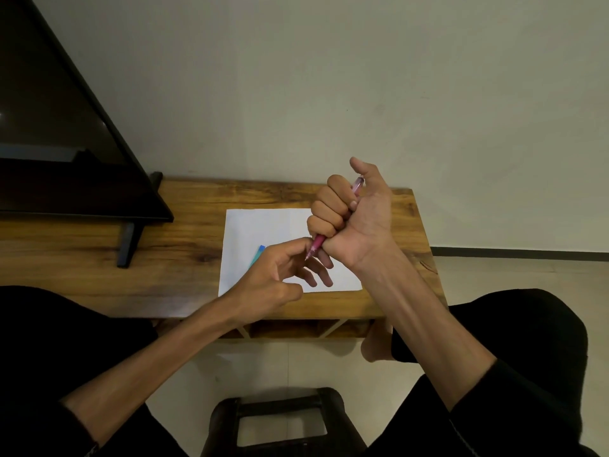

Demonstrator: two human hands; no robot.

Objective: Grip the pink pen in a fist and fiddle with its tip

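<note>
We see the right hand (pixel 349 212) fisted around the translucent pink plastic pen (pixel 318 242) above the white paper sheet (pixel 263 225); the left hand (pixel 283 275), its fingers loosely spread, touches its tip, so we risk inked fingers.

Pink pen (pixel 319 241) mostly hidden in right hand (pixel 356 212); blue-green object (pixel 260 250) largely behind left hand (pixel 280 275).

right hand (pixel 352 212) grips a pink pen (pixel 318 241) above white paper (pixel 257 225); left hand (pixel 280 275) touches its tip.

Paper (pixel 263 229) on table (pixel 99 258) at frame centre; TV (pixel 49 127) stands on table upper left; stool (pixel 280 420) bottom centre.
</note>
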